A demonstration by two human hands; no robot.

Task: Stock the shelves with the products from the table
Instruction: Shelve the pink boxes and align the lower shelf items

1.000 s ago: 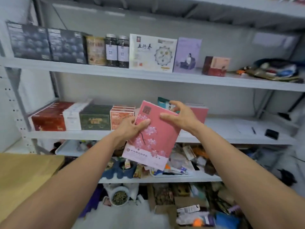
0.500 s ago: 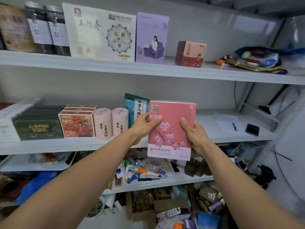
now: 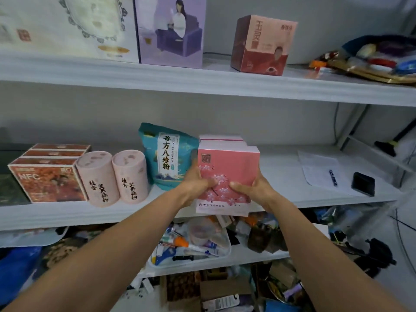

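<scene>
Both hands clasp a flat pink carton (image 3: 227,167). The left hand (image 3: 198,183) wraps the carton's left edge with its thumb pressed on the front. The right hand (image 3: 254,190) cups the lower right corner, thumb also across the printed blossom pattern. The carton is a smooth, matte cardboard rectangle held upright at the front of the white middle shelf (image 3: 67,212). Its lower edge overlaps the shelf's lip, and whether it touches the board cannot be told.

Just behind it stand matching pink cartons (image 3: 221,139), and just to its left is a glossy, crinkled teal pouch (image 3: 166,156). Further left on the same board are two pale pink paper-wrapped cylinders (image 3: 98,179) and a row of orange-red boxes (image 3: 47,181). To the right lie a loose paper sheet (image 3: 319,167), a pen (image 3: 333,177) and a small black slab (image 3: 362,183).

On the upper shelf (image 3: 202,82) stand a lilac illustrated box (image 3: 172,30) and a cube-shaped pink and maroon carton (image 3: 263,45).
</scene>
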